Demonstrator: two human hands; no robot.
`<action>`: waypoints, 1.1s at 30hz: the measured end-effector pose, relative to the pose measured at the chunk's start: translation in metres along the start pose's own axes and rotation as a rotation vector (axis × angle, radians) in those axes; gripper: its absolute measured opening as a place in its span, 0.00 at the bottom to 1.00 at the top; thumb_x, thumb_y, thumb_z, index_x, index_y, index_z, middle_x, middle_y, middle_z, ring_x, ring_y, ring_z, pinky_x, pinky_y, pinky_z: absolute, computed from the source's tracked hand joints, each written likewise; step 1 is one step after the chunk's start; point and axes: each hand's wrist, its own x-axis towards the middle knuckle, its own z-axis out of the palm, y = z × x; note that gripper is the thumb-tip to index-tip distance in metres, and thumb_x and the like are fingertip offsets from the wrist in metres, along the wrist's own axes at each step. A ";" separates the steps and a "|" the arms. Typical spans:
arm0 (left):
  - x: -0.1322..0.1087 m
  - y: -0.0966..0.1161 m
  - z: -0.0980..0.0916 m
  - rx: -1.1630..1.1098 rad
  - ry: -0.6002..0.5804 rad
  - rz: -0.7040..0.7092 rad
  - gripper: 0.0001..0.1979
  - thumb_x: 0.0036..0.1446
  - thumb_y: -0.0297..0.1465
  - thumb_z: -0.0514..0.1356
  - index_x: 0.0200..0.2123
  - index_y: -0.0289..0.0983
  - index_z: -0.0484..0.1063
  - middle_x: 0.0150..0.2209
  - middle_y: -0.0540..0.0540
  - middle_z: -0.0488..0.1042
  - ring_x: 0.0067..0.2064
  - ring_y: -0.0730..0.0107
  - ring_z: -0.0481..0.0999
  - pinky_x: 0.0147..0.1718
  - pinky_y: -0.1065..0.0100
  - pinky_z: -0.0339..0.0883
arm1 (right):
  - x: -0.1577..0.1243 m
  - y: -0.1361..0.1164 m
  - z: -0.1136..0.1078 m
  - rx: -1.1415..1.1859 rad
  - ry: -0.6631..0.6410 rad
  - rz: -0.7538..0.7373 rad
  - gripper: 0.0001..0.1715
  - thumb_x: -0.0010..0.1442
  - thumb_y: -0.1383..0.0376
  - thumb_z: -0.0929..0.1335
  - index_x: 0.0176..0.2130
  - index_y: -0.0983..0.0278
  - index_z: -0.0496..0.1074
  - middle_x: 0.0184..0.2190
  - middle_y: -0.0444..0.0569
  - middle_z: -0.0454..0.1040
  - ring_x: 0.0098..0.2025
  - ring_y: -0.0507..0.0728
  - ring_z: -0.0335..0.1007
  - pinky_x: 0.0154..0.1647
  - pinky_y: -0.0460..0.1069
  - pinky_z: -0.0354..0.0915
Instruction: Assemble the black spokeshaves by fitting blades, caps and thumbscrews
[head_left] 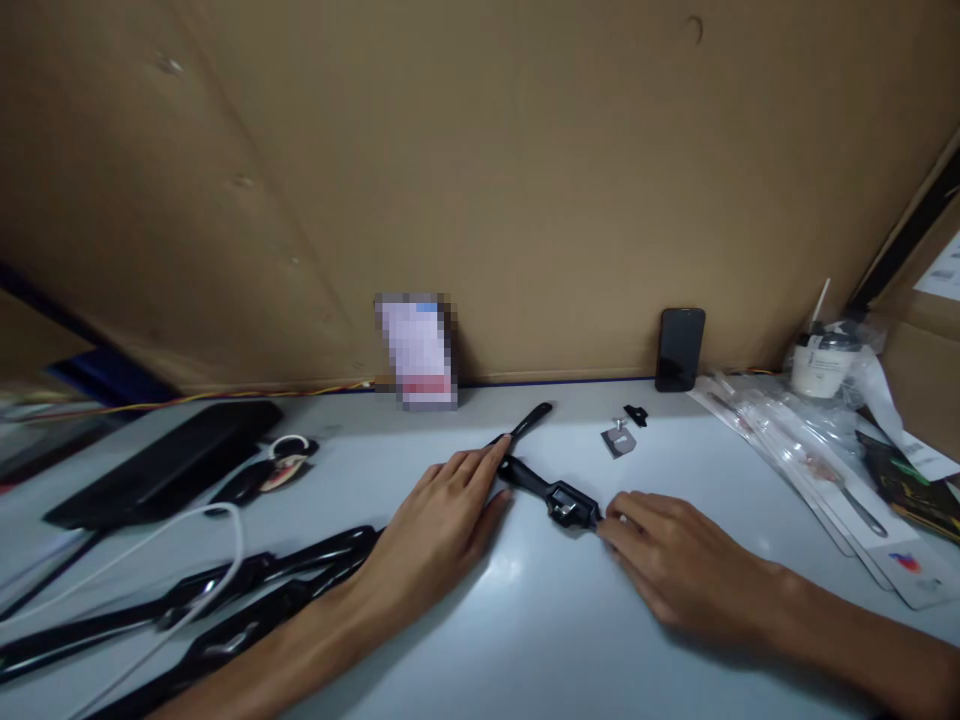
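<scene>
One tool lies on the counter between my right grip, pinching one end, and my left grip at the other, whose closure I cannot tell. Steadying it seems the step; the next move calls for an even hold.

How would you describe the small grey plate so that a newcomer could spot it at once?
Start at the brown back wall, where a dark phone stands upright on the right. From the phone, come down and left onto the pale tabletop. There lies the grey plate, flat with a keyhole-like opening, unlike the black piece beside it.
</scene>
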 end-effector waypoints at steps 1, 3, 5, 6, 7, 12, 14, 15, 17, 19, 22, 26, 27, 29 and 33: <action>0.000 0.000 -0.001 -0.017 -0.003 -0.010 0.29 0.76 0.40 0.48 0.73 0.33 0.59 0.61 0.32 0.78 0.60 0.42 0.78 0.56 0.42 0.75 | 0.000 0.002 -0.001 0.002 -0.007 0.049 0.17 0.63 0.81 0.65 0.47 0.68 0.76 0.44 0.55 0.79 0.43 0.62 0.75 0.46 0.57 0.74; 0.000 -0.001 -0.002 -0.050 -0.007 -0.035 0.29 0.77 0.42 0.46 0.74 0.34 0.57 0.60 0.33 0.79 0.61 0.44 0.79 0.58 0.43 0.75 | 0.000 0.007 -0.004 -0.043 -0.039 0.144 0.20 0.61 0.81 0.66 0.49 0.68 0.76 0.43 0.56 0.78 0.44 0.65 0.76 0.47 0.60 0.74; 0.000 -0.002 -0.003 -0.080 -0.012 -0.056 0.30 0.78 0.43 0.44 0.75 0.35 0.54 0.59 0.35 0.80 0.62 0.45 0.78 0.61 0.43 0.74 | 0.000 0.011 -0.008 -0.105 -0.108 0.231 0.23 0.58 0.82 0.67 0.50 0.68 0.77 0.43 0.58 0.78 0.45 0.67 0.76 0.44 0.60 0.75; 0.000 -0.003 -0.003 -0.094 -0.015 -0.060 0.31 0.78 0.43 0.44 0.76 0.35 0.52 0.59 0.36 0.80 0.63 0.46 0.78 0.62 0.42 0.72 | -0.001 0.013 -0.010 -0.121 -0.149 0.265 0.25 0.56 0.83 0.67 0.50 0.67 0.78 0.43 0.58 0.78 0.45 0.68 0.76 0.42 0.60 0.74; 0.000 -0.004 -0.003 -0.107 -0.018 -0.060 0.31 0.78 0.43 0.44 0.77 0.35 0.51 0.60 0.36 0.80 0.65 0.46 0.77 0.64 0.42 0.71 | -0.002 0.014 -0.013 -0.122 -0.187 0.291 0.28 0.54 0.84 0.66 0.51 0.66 0.78 0.43 0.58 0.78 0.46 0.68 0.76 0.41 0.59 0.74; -0.002 -0.001 -0.002 -0.151 -0.046 -0.003 0.32 0.78 0.42 0.45 0.79 0.39 0.44 0.68 0.39 0.73 0.69 0.50 0.72 0.72 0.42 0.60 | -0.003 0.008 -0.010 0.069 -0.121 0.315 0.31 0.53 0.85 0.65 0.51 0.67 0.80 0.44 0.59 0.78 0.49 0.67 0.76 0.45 0.58 0.75; -0.004 0.003 -0.004 -0.153 -0.046 0.073 0.34 0.78 0.40 0.46 0.80 0.43 0.37 0.72 0.40 0.67 0.72 0.51 0.68 0.74 0.40 0.55 | -0.002 0.004 -0.003 0.266 0.056 0.245 0.29 0.61 0.82 0.65 0.57 0.65 0.78 0.50 0.58 0.79 0.52 0.64 0.76 0.52 0.59 0.76; -0.005 0.006 -0.005 -0.147 -0.032 0.118 0.35 0.79 0.39 0.46 0.80 0.44 0.34 0.74 0.40 0.63 0.74 0.51 0.65 0.74 0.39 0.52 | -0.001 0.002 0.001 0.357 0.156 0.199 0.28 0.64 0.79 0.65 0.60 0.64 0.76 0.54 0.58 0.79 0.55 0.63 0.76 0.56 0.59 0.76; -0.007 0.014 -0.009 -0.124 0.006 0.218 0.36 0.79 0.40 0.47 0.80 0.44 0.31 0.76 0.38 0.58 0.76 0.49 0.59 0.75 0.36 0.49 | 0.001 0.001 0.006 0.437 0.338 0.129 0.25 0.71 0.74 0.64 0.64 0.64 0.73 0.60 0.59 0.77 0.60 0.62 0.75 0.62 0.60 0.74; -0.010 0.022 -0.012 -0.105 0.008 0.320 0.37 0.79 0.44 0.49 0.80 0.44 0.32 0.77 0.38 0.57 0.78 0.47 0.54 0.74 0.34 0.47 | 0.003 0.003 0.009 0.383 0.445 0.112 0.23 0.74 0.71 0.63 0.64 0.65 0.73 0.60 0.60 0.77 0.62 0.64 0.74 0.62 0.64 0.74; -0.014 0.031 -0.013 -0.109 -0.074 0.423 0.38 0.78 0.47 0.52 0.80 0.46 0.37 0.76 0.40 0.58 0.78 0.45 0.54 0.73 0.35 0.53 | 0.005 0.008 0.013 0.291 0.435 0.113 0.21 0.76 0.67 0.64 0.64 0.65 0.72 0.59 0.60 0.77 0.63 0.66 0.72 0.64 0.68 0.73; -0.018 0.037 -0.016 -0.158 -0.118 0.430 0.38 0.76 0.48 0.54 0.80 0.47 0.41 0.75 0.40 0.61 0.76 0.42 0.57 0.67 0.36 0.65 | 0.007 0.012 0.022 0.229 0.357 0.168 0.24 0.77 0.62 0.65 0.67 0.67 0.70 0.66 0.63 0.73 0.70 0.68 0.67 0.69 0.69 0.69; -0.018 0.038 -0.019 -0.183 -0.125 0.437 0.38 0.76 0.48 0.55 0.79 0.46 0.42 0.74 0.40 0.62 0.75 0.43 0.60 0.66 0.37 0.67 | 0.007 0.013 0.025 0.219 0.341 0.181 0.25 0.77 0.60 0.66 0.68 0.67 0.69 0.67 0.64 0.71 0.71 0.68 0.65 0.70 0.69 0.67; -0.020 0.042 -0.025 -0.259 -0.145 0.481 0.36 0.76 0.48 0.55 0.79 0.45 0.47 0.72 0.40 0.67 0.72 0.46 0.67 0.65 0.42 0.71 | 0.007 0.016 0.026 0.216 0.306 0.191 0.29 0.77 0.58 0.65 0.70 0.68 0.67 0.71 0.65 0.67 0.75 0.68 0.60 0.73 0.69 0.64; -0.024 0.052 -0.033 -0.476 -0.236 0.685 0.30 0.75 0.41 0.54 0.76 0.44 0.57 0.67 0.44 0.74 0.71 0.52 0.69 0.69 0.46 0.67 | 0.007 0.020 0.021 0.306 0.204 0.148 0.33 0.80 0.56 0.60 0.75 0.71 0.59 0.75 0.62 0.59 0.79 0.65 0.49 0.77 0.68 0.56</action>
